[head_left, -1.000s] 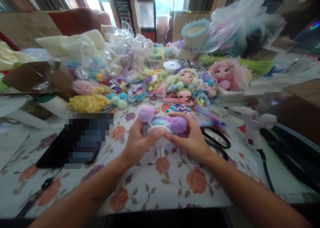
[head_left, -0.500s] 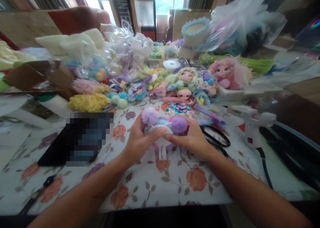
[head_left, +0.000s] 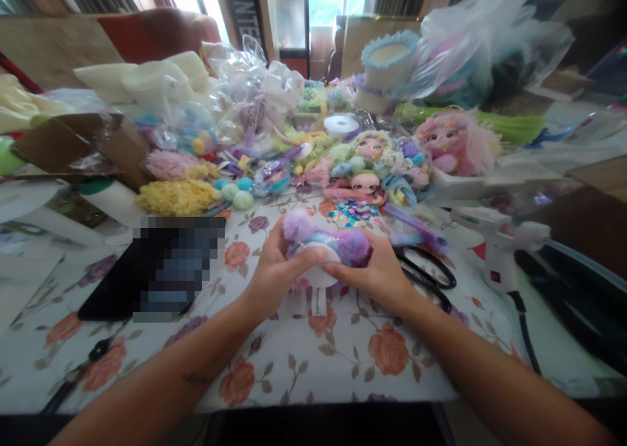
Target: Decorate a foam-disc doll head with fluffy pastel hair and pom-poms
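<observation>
Both hands close on one item above the floral tablecloth [head_left: 313,361]: a small white piece topped with purple pompoms [head_left: 326,247]. The left hand [head_left: 274,273] wraps its left side with the thumb pressed across the white face; the right hand [head_left: 379,276] cups its right side, fingers curled under. The grip is tight on both sides, with no gap visible. A short white tab hangs free below the grip.

Risks, as judged: squeezing may crush or shift a pompom if it is only lightly fixed; how it is fixed cannot be told. The black scissors [head_left: 426,273] lie just right of the right hand, and a glue gun [head_left: 494,243] stands further right with its cord trailing toward the near edge; a sideways move could strike either.

Beyond the grip, dolls [head_left: 365,172] and loose trimmings crowd close. Left of it lies a dark tablet [head_left: 161,270]. Open cloth remains only on the near side, toward the table edge.
</observation>
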The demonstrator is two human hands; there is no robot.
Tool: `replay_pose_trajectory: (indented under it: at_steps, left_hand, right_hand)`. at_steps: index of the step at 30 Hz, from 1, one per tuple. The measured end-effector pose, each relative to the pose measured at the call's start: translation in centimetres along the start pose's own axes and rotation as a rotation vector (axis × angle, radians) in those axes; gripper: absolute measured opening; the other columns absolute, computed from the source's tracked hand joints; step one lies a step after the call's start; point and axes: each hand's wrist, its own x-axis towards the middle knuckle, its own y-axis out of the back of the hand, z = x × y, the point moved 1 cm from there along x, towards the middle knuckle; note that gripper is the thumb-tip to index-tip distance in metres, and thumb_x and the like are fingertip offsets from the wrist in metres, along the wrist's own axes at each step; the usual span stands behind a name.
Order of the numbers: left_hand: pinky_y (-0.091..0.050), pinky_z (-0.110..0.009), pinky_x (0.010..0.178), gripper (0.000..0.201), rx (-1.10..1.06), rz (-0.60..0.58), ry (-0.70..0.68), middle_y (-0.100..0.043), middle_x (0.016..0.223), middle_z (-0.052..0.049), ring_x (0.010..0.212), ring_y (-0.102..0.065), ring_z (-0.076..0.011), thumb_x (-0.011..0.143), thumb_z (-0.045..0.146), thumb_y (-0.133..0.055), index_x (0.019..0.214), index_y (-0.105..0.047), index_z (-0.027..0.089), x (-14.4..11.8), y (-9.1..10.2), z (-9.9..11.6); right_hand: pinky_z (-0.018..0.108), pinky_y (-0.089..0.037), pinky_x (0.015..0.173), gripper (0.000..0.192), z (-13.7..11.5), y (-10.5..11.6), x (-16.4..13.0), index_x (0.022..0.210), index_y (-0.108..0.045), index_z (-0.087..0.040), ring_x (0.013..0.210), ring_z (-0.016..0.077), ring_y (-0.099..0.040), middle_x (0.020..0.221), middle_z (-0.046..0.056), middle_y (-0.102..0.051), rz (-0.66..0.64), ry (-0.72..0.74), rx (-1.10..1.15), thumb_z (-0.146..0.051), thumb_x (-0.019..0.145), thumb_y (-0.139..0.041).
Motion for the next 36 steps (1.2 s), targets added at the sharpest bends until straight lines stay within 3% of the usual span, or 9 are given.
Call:
replay_pose_trajectory:
  at_steps: [7, 14, 22, 32, 36]
  left_hand:
    - [-0.052, -0.028, 0.085, 0.046, -0.009, -0.020, -0.004, -0.068, 0.102, 0.000, 0.096, -0.063, -0.0163, 0.073, 0.030, -0.084, 0.113, -0.063, 0.025, 0.13, 0.09, -0.12]
    - [-0.052, -0.023, 0.070, 0.039, -0.025, -0.024, 0.069, -0.066, 0.089, 0.001, 0.078, -0.062, -0.0125, 0.072, 0.034, -0.085, 0.100, -0.062, 0.022, 0.51, -0.03, -0.08]
    - [-0.051, -0.020, 0.058, 0.042, -0.002, -0.039, 0.131, -0.067, 0.084, 0.003, 0.063, -0.058, -0.0087, 0.072, 0.037, -0.085, 0.103, -0.061, 0.022, 0.47, -0.13, 0.37]
    - [-0.052, -0.021, 0.060, 0.042, -0.031, -0.027, 0.167, -0.068, 0.086, 0.003, 0.066, -0.061, -0.0098, 0.071, 0.031, -0.086, 0.103, -0.061, 0.022, 0.35, -0.12, 0.37]
    - [-0.053, -0.022, 0.061, 0.042, -0.033, -0.020, 0.142, -0.067, 0.084, 0.002, 0.068, -0.061, -0.0119, 0.069, 0.026, -0.086, 0.102, -0.061, 0.023, 0.38, -0.16, 0.53]
  right_hand:
    - [0.030, -0.054, 0.068, 0.037, 0.05, 0.05, -0.23, 0.092, -0.068, -0.020, 0.075, 0.0200, -0.068, 0.084, 0.002, -0.074, -0.009, -0.006, 0.005, -0.037, 0.064, -0.086]
    - [0.028, -0.050, 0.061, 0.030, -0.08, 0.33, 0.23, 0.077, -0.066, -0.019, 0.064, 0.0154, -0.060, 0.071, -0.001, -0.067, 0.010, -0.081, 0.000, -0.040, 0.066, -0.085]
    - [0.029, -0.051, 0.063, 0.032, -0.06, 0.29, 0.15, 0.081, -0.068, -0.019, 0.066, 0.0160, -0.060, 0.073, -0.001, -0.066, 0.036, -0.114, 0.033, -0.044, 0.068, -0.083]
    - [0.027, -0.053, 0.050, 0.037, -0.01, 0.17, 0.03, 0.081, -0.065, -0.018, 0.061, 0.0160, -0.060, 0.071, -0.001, -0.063, 0.030, -0.190, 0.106, -0.045, 0.065, -0.085]
    - [0.027, -0.054, 0.055, 0.034, -0.08, 0.26, 0.08, 0.080, -0.067, -0.018, 0.067, 0.0173, -0.062, 0.074, 0.001, -0.066, 0.040, -0.135, 0.043, -0.043, 0.064, -0.085]
